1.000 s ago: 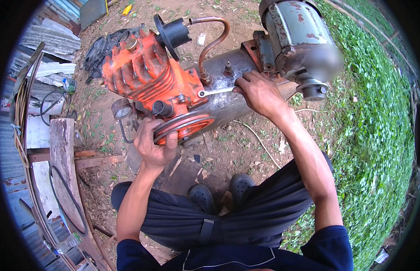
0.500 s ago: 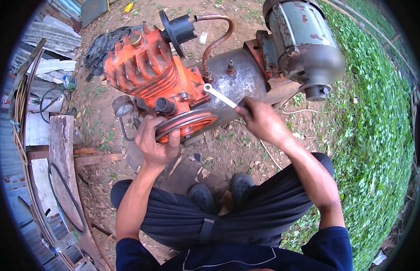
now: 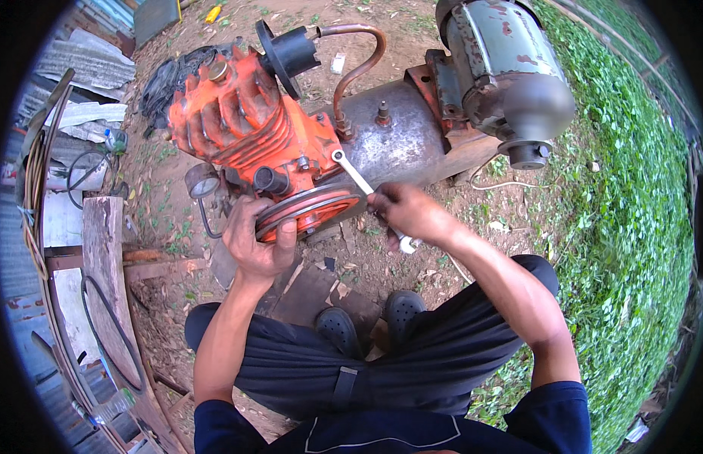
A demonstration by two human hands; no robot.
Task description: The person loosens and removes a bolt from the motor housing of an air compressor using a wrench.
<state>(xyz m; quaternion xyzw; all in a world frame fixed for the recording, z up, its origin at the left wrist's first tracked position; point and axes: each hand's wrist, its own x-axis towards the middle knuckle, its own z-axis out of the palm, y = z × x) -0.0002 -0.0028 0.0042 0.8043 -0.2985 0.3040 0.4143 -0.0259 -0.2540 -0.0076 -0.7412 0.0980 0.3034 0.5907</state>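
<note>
Wrench (image 3: 356, 175), silver, ring end at the lower right of the orange pump (image 3: 234, 113); right hand (image 3: 409, 212) closed round its shaft. Pulley (image 3: 338, 199), grooved, rim clasped between left hand's (image 3: 253, 236) thumb and fingers. Tank (image 3: 400, 140), grey metal; motor (image 3: 506, 57) mounted above.

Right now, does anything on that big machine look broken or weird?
It looks worn. The grey-green motor at the upper right has chipped paint, with rusty-brown patches showing. The metal tank, beyond the wrench in the right hand, is blotchy, dark and pale. I can't tell if anything is broken.
</note>
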